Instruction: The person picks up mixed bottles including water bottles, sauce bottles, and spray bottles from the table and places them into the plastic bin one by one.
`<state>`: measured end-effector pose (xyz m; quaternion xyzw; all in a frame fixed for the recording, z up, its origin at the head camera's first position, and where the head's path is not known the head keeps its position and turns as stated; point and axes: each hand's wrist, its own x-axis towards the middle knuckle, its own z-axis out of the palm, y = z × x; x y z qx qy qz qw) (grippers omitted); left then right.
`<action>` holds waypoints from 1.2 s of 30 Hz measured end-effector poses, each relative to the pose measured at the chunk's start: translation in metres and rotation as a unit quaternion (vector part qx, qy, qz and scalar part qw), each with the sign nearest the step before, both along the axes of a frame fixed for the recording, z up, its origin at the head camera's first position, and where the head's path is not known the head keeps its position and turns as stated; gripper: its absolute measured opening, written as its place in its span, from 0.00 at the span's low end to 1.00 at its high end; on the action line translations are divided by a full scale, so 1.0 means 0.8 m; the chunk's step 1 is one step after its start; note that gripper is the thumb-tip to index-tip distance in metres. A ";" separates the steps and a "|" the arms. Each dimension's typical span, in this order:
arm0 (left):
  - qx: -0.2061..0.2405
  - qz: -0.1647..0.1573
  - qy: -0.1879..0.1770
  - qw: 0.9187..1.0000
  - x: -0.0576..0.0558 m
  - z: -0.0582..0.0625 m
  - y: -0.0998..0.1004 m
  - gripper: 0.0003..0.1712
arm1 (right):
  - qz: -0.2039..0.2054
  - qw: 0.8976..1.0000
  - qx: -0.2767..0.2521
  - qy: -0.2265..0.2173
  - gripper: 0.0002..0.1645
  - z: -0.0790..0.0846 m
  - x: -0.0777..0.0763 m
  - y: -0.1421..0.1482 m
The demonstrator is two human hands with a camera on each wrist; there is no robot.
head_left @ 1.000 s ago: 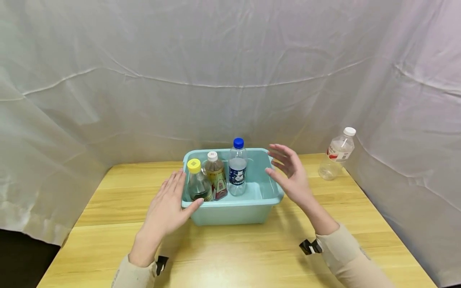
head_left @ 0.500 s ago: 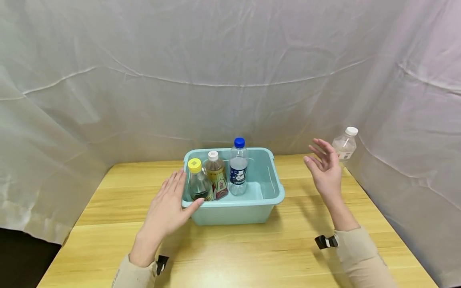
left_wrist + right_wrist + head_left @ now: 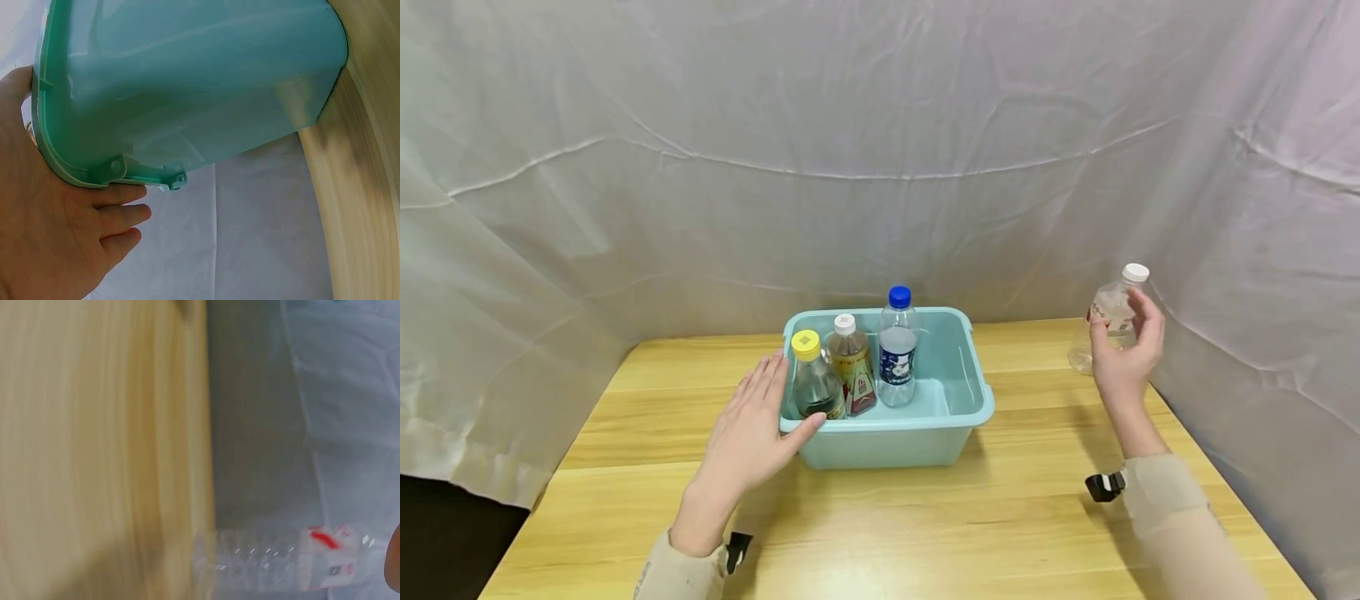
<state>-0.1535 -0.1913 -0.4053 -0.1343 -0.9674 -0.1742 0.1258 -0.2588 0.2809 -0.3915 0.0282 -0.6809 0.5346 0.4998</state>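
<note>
A pale blue plastic basin (image 3: 880,448) stands on the table with three bottles in it. My left hand (image 3: 743,433) rests at its front left corner, fingers straight along the left side and thumb on the front rim. The left wrist view shows the palm against the basin's outside (image 3: 187,81). At the far right, a clear bottle with a white cap (image 3: 1136,272) stands upright. My right hand (image 3: 1127,358) is right in front of that bottle, thumb and fingers spread apart across it. In the right wrist view, a fingertip (image 3: 392,562) appears beside the bottle (image 3: 269,559).
Inside the basin are a yellow-capped bottle (image 3: 806,345), a white-capped one with brown contents (image 3: 848,346) and a blue-capped one (image 3: 897,337). The basin's right part holds no bottle. A grey cloth (image 3: 880,150) hangs behind the wooden table (image 3: 917,533).
My right hand has moved right, from the basin's right rim to the clear bottle at the far right. The left hand stays on the basin's corner.
</note>
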 end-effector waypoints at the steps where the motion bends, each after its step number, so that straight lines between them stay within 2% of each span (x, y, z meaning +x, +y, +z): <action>1: 0.001 0.000 0.001 1.000 0.000 0.000 0.000 0.59 | -0.017 1.000 0.010 0.004 0.34 -0.003 -0.005 0.005; 6: 0.001 0.002 -0.001 1.000 0.000 -0.001 -0.001 0.59 | -0.063 0.997 0.042 -0.005 0.39 -0.030 -0.037 0.042; 11: 0.004 0.002 -0.002 1.000 0.001 0.001 -0.001 0.59 | -0.076 0.994 0.058 -0.045 0.44 -0.051 -0.056 0.068; 17: 0.003 0.003 -0.004 1.000 0.001 0.003 0.000 0.60 | -0.081 0.991 0.075 -0.073 0.47 -0.065 -0.068 0.078; 28: 0.002 0.003 -0.005 1.000 0.002 0.004 0.000 0.60 | -0.098 0.991 0.077 -0.040 0.46 -0.074 -0.079 0.075; 36: 0.005 0.004 -0.005 1.000 0.002 0.003 0.000 0.60 | -0.094 0.991 0.091 -0.041 0.46 -0.085 -0.083 0.084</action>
